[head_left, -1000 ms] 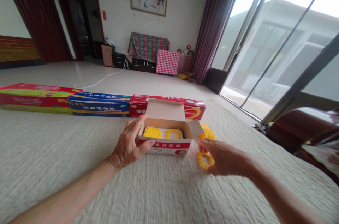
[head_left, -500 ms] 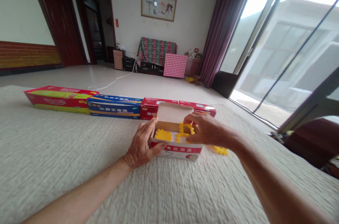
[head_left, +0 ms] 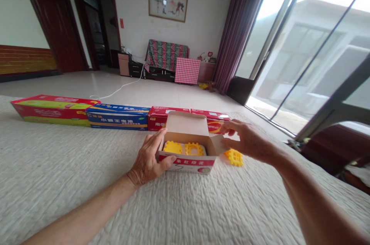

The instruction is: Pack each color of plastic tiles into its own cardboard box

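Note:
A small open cardboard box (head_left: 185, 165), white and red with printed characters, stands on the pale quilted cover in front of me. My left hand (head_left: 148, 156) grips its left side, thumb on the front wall and fingers along the side. Inside lie a solid yellow notched plate (head_left: 172, 147) and, to its right, a yellow notched frame piece (head_left: 187, 149) with an opening. My right hand (head_left: 245, 139) is beside the raised right side flap (head_left: 217, 144), fingers bent but apart from the thumb, with nothing visible in it. Under it, a yellow grid piece (head_left: 235, 157) lies on the cover.
Behind the box stands a row of boxes: a red-green box (head_left: 58, 112), a blue box (head_left: 118, 118) and red boxes (head_left: 154, 119). Beyond are the tiled floor with a white cable (head_left: 118, 90), a cloth-covered cabinet (head_left: 166, 56), and glass doors at right.
My right hand has let go of the yellow frame piece, which now lies flat in the box, and has moved right to the side flap. My left hand keeps its hold.

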Motion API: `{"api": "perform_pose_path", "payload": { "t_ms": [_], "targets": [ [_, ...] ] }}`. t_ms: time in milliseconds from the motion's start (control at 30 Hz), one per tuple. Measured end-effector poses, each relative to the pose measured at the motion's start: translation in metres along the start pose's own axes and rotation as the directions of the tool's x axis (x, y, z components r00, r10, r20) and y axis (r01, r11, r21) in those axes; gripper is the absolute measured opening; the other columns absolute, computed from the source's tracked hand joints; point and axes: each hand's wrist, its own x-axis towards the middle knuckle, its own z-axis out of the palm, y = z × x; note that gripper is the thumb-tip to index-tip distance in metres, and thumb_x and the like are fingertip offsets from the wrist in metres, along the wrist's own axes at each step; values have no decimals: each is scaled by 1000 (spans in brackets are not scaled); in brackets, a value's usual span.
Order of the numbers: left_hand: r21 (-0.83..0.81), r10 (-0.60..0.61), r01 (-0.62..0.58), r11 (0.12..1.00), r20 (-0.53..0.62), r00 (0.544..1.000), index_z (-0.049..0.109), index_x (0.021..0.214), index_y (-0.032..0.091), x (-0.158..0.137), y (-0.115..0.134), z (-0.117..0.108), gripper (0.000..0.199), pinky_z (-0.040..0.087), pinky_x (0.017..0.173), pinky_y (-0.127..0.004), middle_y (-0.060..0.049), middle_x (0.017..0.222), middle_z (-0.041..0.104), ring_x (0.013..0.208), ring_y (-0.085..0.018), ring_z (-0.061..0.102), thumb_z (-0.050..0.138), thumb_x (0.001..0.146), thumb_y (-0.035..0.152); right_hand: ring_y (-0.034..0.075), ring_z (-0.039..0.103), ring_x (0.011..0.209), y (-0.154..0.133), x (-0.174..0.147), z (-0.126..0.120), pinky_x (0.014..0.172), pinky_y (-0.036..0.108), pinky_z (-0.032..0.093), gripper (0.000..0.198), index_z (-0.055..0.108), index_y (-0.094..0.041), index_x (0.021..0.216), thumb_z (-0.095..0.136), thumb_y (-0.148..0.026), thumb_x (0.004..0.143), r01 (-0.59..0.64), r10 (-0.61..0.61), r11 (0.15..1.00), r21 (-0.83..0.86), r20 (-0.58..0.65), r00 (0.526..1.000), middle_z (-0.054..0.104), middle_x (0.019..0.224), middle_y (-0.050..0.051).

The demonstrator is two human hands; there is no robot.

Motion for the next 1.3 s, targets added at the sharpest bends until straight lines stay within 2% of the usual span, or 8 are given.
{"api": "perform_pose_path", "payload": {
  "t_ms": [200, 367, 467, 667, 800, 900, 1133, 1300],
  "targets": [
    [7, -3, 3, 1000, -4, 1000, 36, 141, 17, -1, -1, 0, 70, 42, 100, -45, -14, 135, 50, 119, -30, 48, 56, 81, 47, 19, 62, 76, 53, -33, 11, 67, 31, 46, 20, 65, -17, 89, 58, -30, 76, -277, 285, 952, -135, 51, 957, 66, 89, 8],
    [12, -12, 12, 1000, 5, 1000, 35, 141, 18, -1, -1, -1, 69, 41, 101, -44, -12, 136, 49, 120, -30, 47, 55, 81, 47, 23, 62, 79, 48, -53, 45, 66, 34, 45, 48, 58, -14, 100, 55, -57, 77, -474, 473, 867, -152, -44, 880, 60, 101, 14],
    [7, -21, 21, 1000, 12, 1000, 35, 141, 19, -1, -1, -1, 70, 40, 103, -45, -12, 137, 48, 121, -30, 46, 55, 81, 47, 23, 61, 79, 40, -55, 55, 65, 34, 44, 50, 56, -15, 100, 55, -58, 75, -501, 502, 852, -153, -37, 864, 59, 100, 14],
    [-5, 4, -4, 1000, 14, 1000, 34, 141, 14, 0, 0, -1, 70, 40, 102, -44, -14, 136, 49, 121, -29, 45, 56, 82, 46, 22, 59, 75, 42, -49, 63, 64, 33, 43, 42, 55, -13, 98, 56, -47, 74, -497, 504, 849, -181, -7, 864, 57, 95, 13],
    [-4, 8, -8, 1000, 6, 1000, 35, 140, 11, -1, -1, -1, 71, 40, 102, -43, -15, 136, 49, 121, -29, 45, 56, 82, 46, 20, 58, 73, 38, -51, 48, 67, 33, 43, 37, 55, -14, 99, 56, -40, 73, -495, 508, 842, -214, 6, 861, 56, 97, 12],
    [-4, 12, -12, 1000, 4, 1000, 36, 140, 12, -1, 0, -1, 70, 40, 102, -43, -15, 135, 50, 121, -29, 45, 56, 82, 45, 20, 58, 76, 21, -55, 35, 69, 34, 44, 33, 55, -17, 98, 55, -38, 73, -433, 447, 883, -180, 43, 893, 58, 96, 11],
    [-2, 17, -17, 1000, -6, 1000, 35, 141, 16, 0, 1, -1, 69, 40, 102, -44, -13, 135, 50, 121, -29, 46, 56, 82, 45, 27, 60, 93, -12, -66, 37, 82, 42, 47, 43, 57, -18, 105, 64, -33, 66, -257, 246, 966, -24, 389, 888, 63, 105, 12],
    [-4, 13, -13, 1000, 4, 1000, 34, 141, 16, 0, 0, -1, 70, 41, 101, -44, -14, 135, 50, 120, -29, 46, 55, 82, 46, 29, 58, 108, -8, -66, 34, 94, 43, 45, 56, 58, -20, 116, 64, -15, 60, -129, 100, 991, 25, 496, 862, 59, 123, 12]
  ]
}}
